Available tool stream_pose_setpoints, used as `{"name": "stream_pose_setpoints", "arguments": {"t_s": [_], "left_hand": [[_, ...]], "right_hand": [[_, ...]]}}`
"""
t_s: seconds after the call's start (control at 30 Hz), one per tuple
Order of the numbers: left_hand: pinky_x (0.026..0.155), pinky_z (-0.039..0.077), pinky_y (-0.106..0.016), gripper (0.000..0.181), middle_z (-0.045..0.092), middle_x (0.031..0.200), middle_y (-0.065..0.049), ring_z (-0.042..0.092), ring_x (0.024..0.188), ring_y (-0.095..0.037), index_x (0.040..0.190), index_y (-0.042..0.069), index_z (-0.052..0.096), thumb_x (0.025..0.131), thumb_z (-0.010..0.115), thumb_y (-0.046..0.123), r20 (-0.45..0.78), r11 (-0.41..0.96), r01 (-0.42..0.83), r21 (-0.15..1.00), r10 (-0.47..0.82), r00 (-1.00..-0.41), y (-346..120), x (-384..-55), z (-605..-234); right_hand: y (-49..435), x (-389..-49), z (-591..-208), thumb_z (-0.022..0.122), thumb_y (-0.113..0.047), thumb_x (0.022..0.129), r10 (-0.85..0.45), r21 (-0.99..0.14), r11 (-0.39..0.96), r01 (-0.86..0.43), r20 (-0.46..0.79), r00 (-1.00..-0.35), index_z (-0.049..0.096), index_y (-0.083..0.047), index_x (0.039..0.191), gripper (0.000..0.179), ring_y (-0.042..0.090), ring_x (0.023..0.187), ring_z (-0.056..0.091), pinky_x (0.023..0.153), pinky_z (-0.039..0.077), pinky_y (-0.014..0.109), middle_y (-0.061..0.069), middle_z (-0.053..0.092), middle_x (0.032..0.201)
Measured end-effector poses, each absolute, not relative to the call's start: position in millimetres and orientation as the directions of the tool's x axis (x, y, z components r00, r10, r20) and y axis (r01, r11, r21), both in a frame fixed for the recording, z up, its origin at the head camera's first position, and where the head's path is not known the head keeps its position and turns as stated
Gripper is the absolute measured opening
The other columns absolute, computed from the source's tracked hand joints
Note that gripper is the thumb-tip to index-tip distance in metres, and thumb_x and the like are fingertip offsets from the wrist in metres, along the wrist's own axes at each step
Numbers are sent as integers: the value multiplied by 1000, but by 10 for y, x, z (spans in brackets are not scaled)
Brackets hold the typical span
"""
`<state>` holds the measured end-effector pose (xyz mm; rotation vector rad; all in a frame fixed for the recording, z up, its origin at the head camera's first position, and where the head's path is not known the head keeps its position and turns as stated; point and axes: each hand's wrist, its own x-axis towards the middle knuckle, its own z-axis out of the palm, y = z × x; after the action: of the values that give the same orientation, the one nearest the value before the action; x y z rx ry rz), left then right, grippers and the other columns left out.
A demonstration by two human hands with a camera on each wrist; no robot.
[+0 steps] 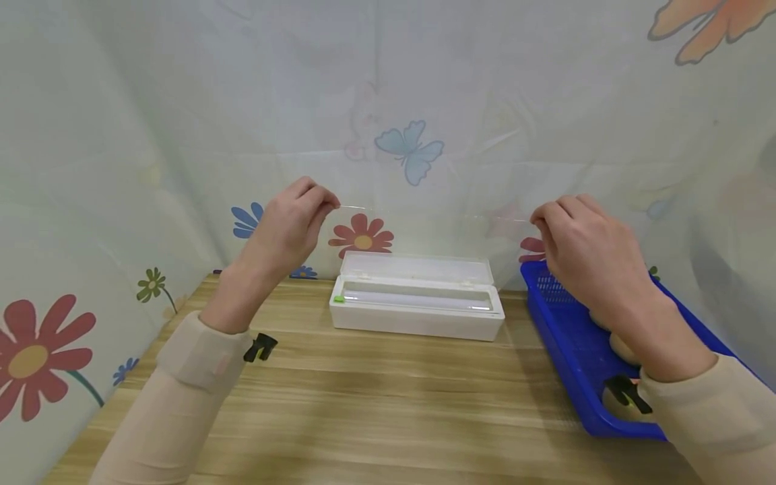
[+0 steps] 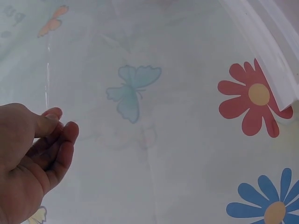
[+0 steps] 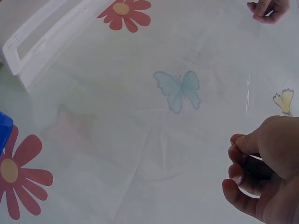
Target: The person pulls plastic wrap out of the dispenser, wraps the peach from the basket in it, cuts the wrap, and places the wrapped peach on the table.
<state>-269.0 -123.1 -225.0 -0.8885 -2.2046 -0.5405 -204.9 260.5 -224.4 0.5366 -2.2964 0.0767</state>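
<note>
Thumb and fingertips of my left hand (image 1: 287, 225) pinch one end of a sheet of clear cling film (image 1: 358, 207). The right hand (image 1: 591, 249) pinches its other end, so the edge runs taut between both hands, raised above the table. Only thin glints along the film's edge (image 2: 47, 84) show in the wrist views; the rest is almost invisible. Below and behind the hands stands a white cling film dispenser box (image 1: 418, 325), its translucent lid (image 1: 418, 268) tipped back. A green slider (image 1: 339, 299) sits at the box's left front.
A blue plastic basket (image 1: 564, 377) stands at the right under my right forearm, with a few pale round things (image 1: 621, 347) inside, partly hidden. The wooden table (image 1: 364, 404) meets a flower-and-butterfly printed curtain (image 1: 291, 87) at the back and left.
</note>
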Motion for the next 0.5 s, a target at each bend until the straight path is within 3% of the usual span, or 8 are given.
{"name": "stream_pose_setpoints", "arguments": {"t_s": [0.5], "left_hand": [[81,56,-38,10,62,101,-16,63,91,-29,107,-6,69,100,63,-1,722,688,718,107,443,-531,-1232,-2653,-2178]], "right_hand": [[2625,-2036,-2175,63,4,95,-358,107,906,-410,713,-603,68,4,103,9,38,95,61,66,55,56,20,68,98]]}}
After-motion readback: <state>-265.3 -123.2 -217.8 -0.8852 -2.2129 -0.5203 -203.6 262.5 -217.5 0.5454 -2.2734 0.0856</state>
